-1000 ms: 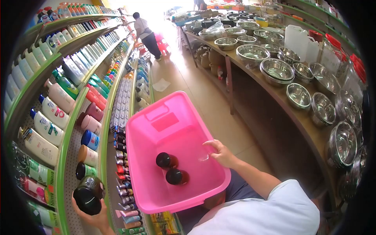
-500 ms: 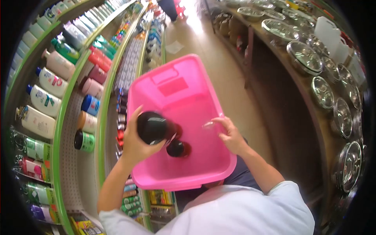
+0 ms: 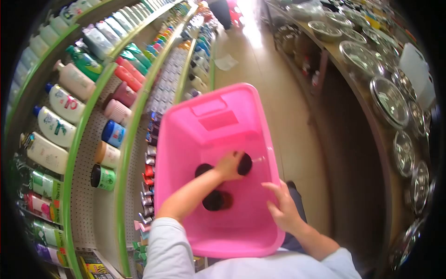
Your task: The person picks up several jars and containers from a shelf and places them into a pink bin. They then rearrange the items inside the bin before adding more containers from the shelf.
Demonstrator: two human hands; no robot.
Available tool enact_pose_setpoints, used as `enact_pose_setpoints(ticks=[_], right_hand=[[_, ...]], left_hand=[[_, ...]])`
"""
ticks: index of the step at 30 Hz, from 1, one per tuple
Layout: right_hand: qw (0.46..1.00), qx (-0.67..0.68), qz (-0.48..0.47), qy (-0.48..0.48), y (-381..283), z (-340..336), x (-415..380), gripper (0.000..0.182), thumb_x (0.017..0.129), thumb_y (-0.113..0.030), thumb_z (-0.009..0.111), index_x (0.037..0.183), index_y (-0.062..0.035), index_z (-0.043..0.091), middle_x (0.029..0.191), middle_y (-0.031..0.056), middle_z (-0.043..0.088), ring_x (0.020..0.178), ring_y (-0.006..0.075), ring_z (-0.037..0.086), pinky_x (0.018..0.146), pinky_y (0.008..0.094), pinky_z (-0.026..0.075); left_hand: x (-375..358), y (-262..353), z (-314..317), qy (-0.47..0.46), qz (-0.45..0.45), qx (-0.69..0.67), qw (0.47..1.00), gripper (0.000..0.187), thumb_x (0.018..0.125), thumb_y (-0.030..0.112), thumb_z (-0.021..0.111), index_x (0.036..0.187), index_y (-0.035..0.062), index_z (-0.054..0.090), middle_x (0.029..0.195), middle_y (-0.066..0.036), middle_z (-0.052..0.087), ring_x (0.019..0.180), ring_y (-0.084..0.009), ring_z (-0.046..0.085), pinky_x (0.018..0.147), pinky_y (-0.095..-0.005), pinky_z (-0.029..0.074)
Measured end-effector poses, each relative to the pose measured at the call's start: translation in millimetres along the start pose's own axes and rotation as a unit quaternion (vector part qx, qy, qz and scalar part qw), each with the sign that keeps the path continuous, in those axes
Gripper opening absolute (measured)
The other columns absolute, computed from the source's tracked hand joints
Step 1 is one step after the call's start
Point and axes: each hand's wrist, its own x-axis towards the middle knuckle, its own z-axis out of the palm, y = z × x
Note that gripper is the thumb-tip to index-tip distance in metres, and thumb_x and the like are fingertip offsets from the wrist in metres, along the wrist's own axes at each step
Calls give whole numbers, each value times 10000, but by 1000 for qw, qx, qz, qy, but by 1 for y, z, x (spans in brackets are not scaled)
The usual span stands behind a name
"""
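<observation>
A pink plastic bin is tilted in front of my body, its mouth facing me. Inside it, my left hand has its fingers closed around a black-lidded jar. Below my left forearm lies another jar with a black lid and reddish body. A third dark round top is partly hidden behind the forearm. My right hand is at the bin's right rim with fingers and thumb apart, nothing seen in it. A small shiny streak shows beside the held jar; I cannot make it out.
Shelves on the left hold bottles, including a white bottle with a blue cap and a green-labelled jar. On the right, a long table carries metal bowls and lids. A tiled aisle runs ahead, with a person's leg far off.
My left hand has moved from above the bin down into it and to the right. A third dark jar top now shows inside. The small shiny item has left my right hand, which has opened.
</observation>
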Motion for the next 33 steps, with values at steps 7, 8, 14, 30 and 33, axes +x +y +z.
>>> enact_pose_setpoints(ticks=[7, 8, 14, 30, 33], right_hand=[[999, 4, 44, -3, -11, -2, 1, 483, 765, 50, 540, 1230, -78, 529, 1306, 188, 426, 1236, 345, 419, 1058, 383, 313], [999, 10, 50, -2, -11, -1, 1, 480, 766, 46, 540, 1230, -78, 530, 1303, 186, 427, 1239, 342, 415, 1061, 385, 308], [999, 13, 48, 6, -11, 0, -1, 478, 769, 29, 542, 1235, -81, 533, 1295, 176, 441, 1246, 331, 410, 1068, 388, 299], [1000, -1, 13, 12, 5, 7, -3, 590, 777, -3, 541, 1355, -98, 470, 1296, 184, 462, 1265, 323, 426, 1080, 368, 317], [998, -51, 22, 16, -1, 5, -4, 596, 796, -14, 558, 1376, -95, 452, 1349, 183, 444, 1328, 307, 371, 1106, 372, 295]], left_hand=[[15, -3, 34, 5, -61, -77, 995, 1018, 560, 349, 827, 1419, 82, 349, 1290, -254, 461, 1185, -420, 485, 961, -460, 451], [16, -6, 39, 20, -58, -108, 992, 1025, 566, 343, 822, 1425, 66, 337, 1286, -280, 451, 1188, -433, 476, 972, -458, 443], [-3, -1, 55, 56, -83, -117, 988, 1052, 597, 385, 818, 1453, 88, 284, 1340, -284, 387, 1221, -437, 443, 985, -459, 436], [-183, 31, -92, 167, -189, 126, 960, 814, 774, 463, 703, 1437, 148, 349, 1443, -224, 339, 1356, -388, 313, 1053, -592, 289], [-204, -19, -76, 284, -265, 61, 919, 838, 773, 475, 701, 1450, 154, 325, 1458, -230, 304, 1357, -393, 308, 1056, -594, 276]])
